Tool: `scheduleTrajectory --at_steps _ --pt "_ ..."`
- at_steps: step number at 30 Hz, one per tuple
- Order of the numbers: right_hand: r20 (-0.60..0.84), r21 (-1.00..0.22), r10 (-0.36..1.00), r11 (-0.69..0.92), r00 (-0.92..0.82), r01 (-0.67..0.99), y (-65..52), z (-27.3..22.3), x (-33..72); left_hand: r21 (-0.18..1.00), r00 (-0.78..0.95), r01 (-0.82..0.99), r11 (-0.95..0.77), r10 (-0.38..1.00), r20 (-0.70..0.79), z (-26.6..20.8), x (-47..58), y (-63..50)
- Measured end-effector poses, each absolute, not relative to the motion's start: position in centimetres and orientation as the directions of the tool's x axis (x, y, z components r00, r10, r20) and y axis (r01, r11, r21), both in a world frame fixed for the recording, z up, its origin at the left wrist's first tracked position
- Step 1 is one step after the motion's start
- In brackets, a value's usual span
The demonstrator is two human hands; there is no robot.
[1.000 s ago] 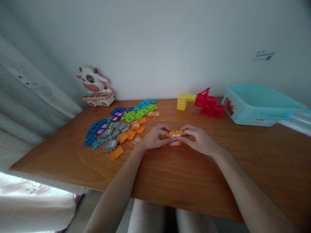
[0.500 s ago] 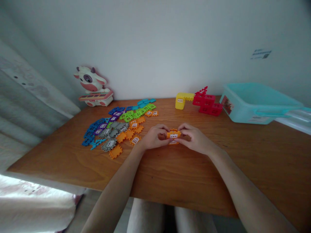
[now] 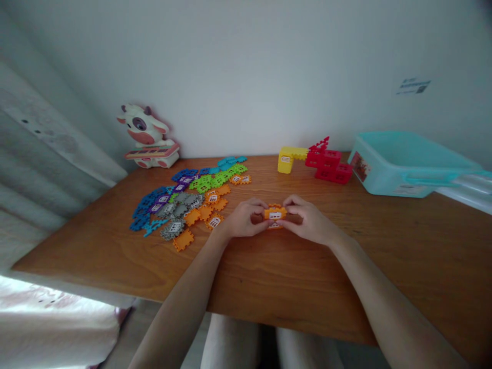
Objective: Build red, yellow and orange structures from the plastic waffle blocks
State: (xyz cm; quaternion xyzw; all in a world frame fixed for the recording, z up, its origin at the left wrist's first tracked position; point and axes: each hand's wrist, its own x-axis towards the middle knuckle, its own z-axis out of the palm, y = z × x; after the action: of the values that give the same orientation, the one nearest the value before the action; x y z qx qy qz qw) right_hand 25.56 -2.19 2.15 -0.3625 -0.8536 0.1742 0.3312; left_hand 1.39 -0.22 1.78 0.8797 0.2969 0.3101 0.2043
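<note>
Between my two hands, just over the wooden table (image 3: 277, 277), is a small structure of orange interlocking tiles (image 3: 275, 216) with white window inserts. My left hand (image 3: 248, 218) pinches its left side with thumb and fingers. On the opposite side my right hand (image 3: 305, 218) grips it the same way. How the tiles join is partly hidden by my fingertips. Left of my left hand lie loose orange tiles (image 3: 192, 217), some with white windows, and grey tiles (image 3: 180, 210) beside them.
Blue tiles (image 3: 148, 205), purple tiles (image 3: 159, 204) and green tiles (image 3: 219, 178) spread over the table's left. Behind my hands stand joined yellow tiles (image 3: 285, 161) and red tiles (image 3: 328, 165). A turquoise bin (image 3: 403, 174) sits at right, a cow toy keyboard (image 3: 149, 148) back left.
Both hands keep their grip on the orange tiles in nearly the same place. The tile structure seems tilted very slightly; the other things lie as before.
</note>
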Motion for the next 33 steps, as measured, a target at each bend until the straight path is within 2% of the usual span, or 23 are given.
scheduleTrajectory --at_steps 8,16,22,24,26,29,31,33 --pt "0.447 -0.518 0.730 0.682 -0.517 0.516 -2.2 2.3 25.6 0.534 0.659 0.377 -0.757 0.625 0.419 1.9 1.5 -0.1" --pt "0.478 -0.510 0.734 0.679 -0.483 0.528 -2.0 2.4 25.4 0.508 0.656 0.433 -0.745 0.647 0.389 1.5 1.8 0.1" --pt "0.502 -0.495 0.763 0.639 -0.407 0.589 -1.3 1.5 25.8 0.530 0.471 0.421 -0.736 0.677 0.566 1.1 1.8 0.3" --pt "0.534 -0.481 0.760 0.633 -0.370 0.606 -1.0 0.9 26.0 0.514 0.379 0.500 -0.697 0.710 0.594 1.3 1.6 0.4" --pt "0.548 -0.479 0.761 0.626 -0.347 0.616 -0.7 0.3 26.1 0.473 0.235 0.677 -0.564 0.775 0.587 1.4 1.2 0.6" --pt "0.535 -0.489 0.774 0.610 -0.338 0.623 -0.5 -0.4 26.0 0.351 -0.008 0.918 -0.186 0.875 0.484 1.2 0.2 0.9" --pt "0.521 -0.485 0.783 0.598 -0.339 0.638 -0.5 -0.8 25.8 0.266 -0.148 0.963 0.044 0.911 0.385 0.9 -0.6 1.0" --pt "0.511 -0.474 0.791 0.586 -0.337 0.657 -0.6 -1.1 25.6 0.217 -0.246 0.958 0.185 0.922 0.300 0.7 -1.3 1.1"
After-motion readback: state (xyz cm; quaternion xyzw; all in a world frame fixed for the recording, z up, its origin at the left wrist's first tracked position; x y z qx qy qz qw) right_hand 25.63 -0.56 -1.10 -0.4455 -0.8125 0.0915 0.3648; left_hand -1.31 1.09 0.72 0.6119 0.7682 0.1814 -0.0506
